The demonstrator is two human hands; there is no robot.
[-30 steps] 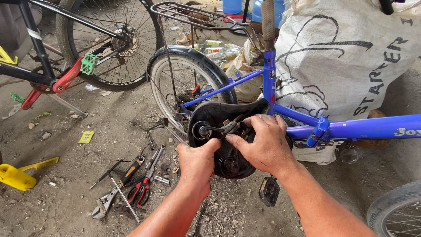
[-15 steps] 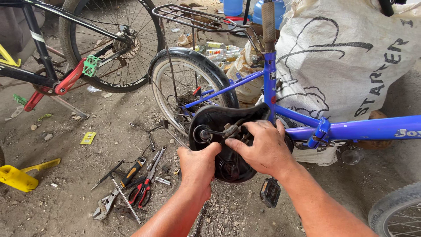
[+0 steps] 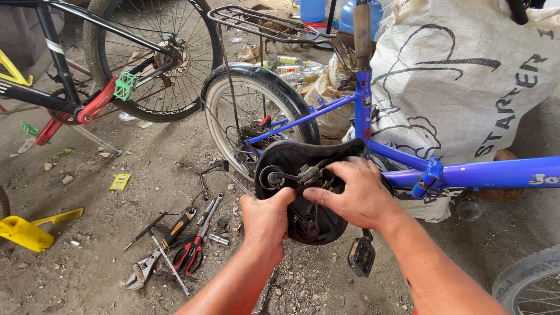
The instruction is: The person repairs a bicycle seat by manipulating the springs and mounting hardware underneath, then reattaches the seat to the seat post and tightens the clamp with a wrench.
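Gripping saddle (image 3: 303, 192) edges (apparently underside-up).

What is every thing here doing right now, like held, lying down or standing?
Black saddle: upside down, held in both hands.
Left hand: gripping the saddle's edge.
Right hand: fingers on the saddle's clamp.
Blue bicycle: upright, no saddle on it.
Pliers: lying on the ground.
White sack: full, standing.

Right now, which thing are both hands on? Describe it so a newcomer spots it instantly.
Start at the blue bicycle frame running across the right side. Just left of its upright seat tube, the left hand and right hand hold a black bicycle saddle turned underside up. Unlike the tools on the ground, it is off the ground, showing metal rails.
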